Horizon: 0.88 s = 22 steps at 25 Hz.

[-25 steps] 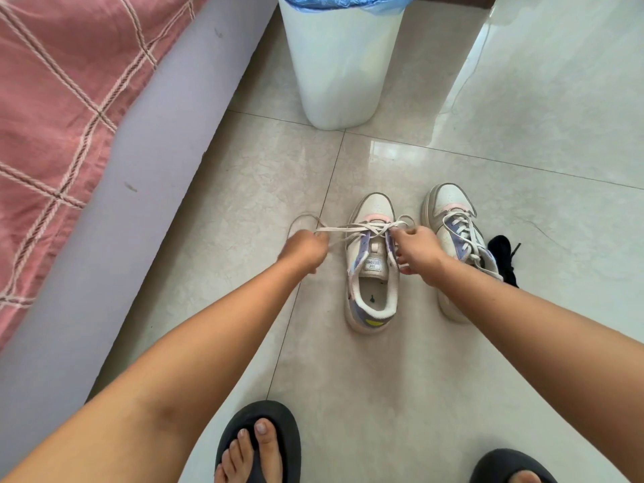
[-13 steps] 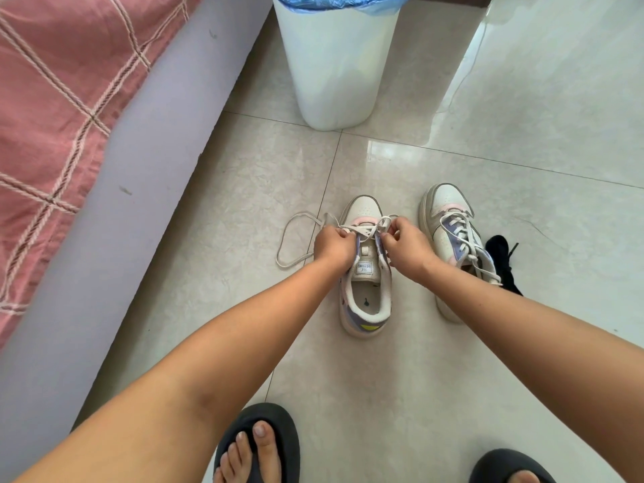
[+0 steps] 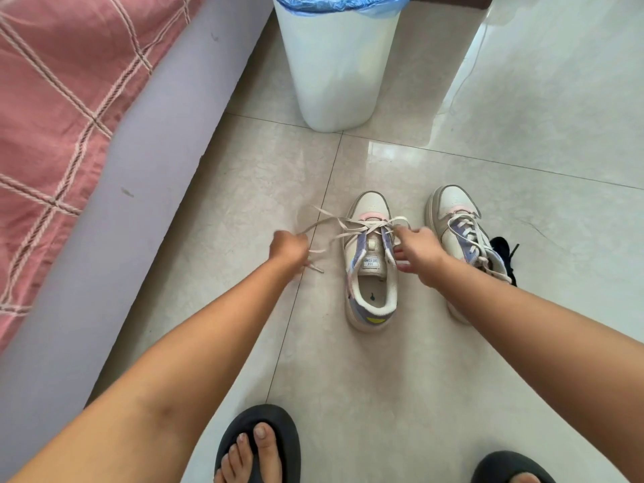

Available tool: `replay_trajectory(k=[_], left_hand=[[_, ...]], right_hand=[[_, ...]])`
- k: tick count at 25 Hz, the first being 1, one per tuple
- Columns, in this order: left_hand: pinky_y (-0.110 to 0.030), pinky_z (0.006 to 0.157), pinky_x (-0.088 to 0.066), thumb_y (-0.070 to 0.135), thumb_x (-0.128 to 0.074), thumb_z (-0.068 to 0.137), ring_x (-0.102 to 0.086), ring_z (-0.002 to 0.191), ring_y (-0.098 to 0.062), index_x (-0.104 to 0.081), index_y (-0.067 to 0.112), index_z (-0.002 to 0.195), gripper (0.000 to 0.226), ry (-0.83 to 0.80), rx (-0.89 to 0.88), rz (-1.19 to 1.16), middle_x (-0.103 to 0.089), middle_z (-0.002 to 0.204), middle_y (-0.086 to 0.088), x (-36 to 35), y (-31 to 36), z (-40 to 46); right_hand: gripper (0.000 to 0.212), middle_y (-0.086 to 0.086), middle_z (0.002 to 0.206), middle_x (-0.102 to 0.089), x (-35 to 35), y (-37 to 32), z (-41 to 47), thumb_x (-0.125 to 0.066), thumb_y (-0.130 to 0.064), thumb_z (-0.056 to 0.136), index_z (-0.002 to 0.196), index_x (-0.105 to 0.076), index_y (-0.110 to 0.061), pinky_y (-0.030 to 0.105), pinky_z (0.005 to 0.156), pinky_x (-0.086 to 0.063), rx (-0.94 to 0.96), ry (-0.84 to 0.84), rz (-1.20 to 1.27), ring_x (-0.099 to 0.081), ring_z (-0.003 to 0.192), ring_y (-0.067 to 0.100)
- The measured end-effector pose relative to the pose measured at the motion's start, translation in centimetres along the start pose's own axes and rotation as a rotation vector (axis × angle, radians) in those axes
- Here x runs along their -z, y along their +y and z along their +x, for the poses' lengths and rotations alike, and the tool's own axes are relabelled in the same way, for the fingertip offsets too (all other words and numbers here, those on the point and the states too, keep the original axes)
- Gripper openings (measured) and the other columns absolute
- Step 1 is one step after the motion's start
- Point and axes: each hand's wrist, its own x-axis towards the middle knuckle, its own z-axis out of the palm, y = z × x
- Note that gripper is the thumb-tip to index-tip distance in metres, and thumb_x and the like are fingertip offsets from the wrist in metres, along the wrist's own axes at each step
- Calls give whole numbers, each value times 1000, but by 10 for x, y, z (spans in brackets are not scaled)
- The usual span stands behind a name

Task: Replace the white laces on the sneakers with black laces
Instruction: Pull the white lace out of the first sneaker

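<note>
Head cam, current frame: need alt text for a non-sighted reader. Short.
A person's left hand pulls a white lace sideways out of the near sneaker on a tiled floor, while the right hand steadies that shoe at its eyelets. The second sneaker, fully laced, stands to the right beside black laces; a white bin stands behind.

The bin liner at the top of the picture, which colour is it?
The bin liner is light blue, folded over the rim of the white bin; the head view shows it.
</note>
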Motion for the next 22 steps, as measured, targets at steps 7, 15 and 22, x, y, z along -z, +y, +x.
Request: replay_trajectory(k=[7,15,22], left_hand=[[-18,52,-42,37,-59,88,-61,67,-17,-63,11,94,27,-225,181,-347,-68,87,-4,-55,26,-15],[-19,49,-39,10,-60,91,-51,59,-10,-49,17,71,24,-131,14,-581,-56,68,0,-60,33,-11],[-25,63,-44,18,-22,103,-68,63,-11,-51,16,93,31,-177,90,-726,-71,71,2,-24,18,6]], right_hand=[[14,3,68,-59,-23,5,-7,-65,-15,87,77,-59,-8,12,34,-39,-96,62,451,-56,38,5],[20,6,75,-59,-26,5,9,-55,-7,93,74,-51,-13,28,67,-46,65,159,280,-53,65,14],[34,21,95,-57,3,-8,6,-9,1,96,113,-38,0,42,87,-52,-218,227,717,-63,83,31]])
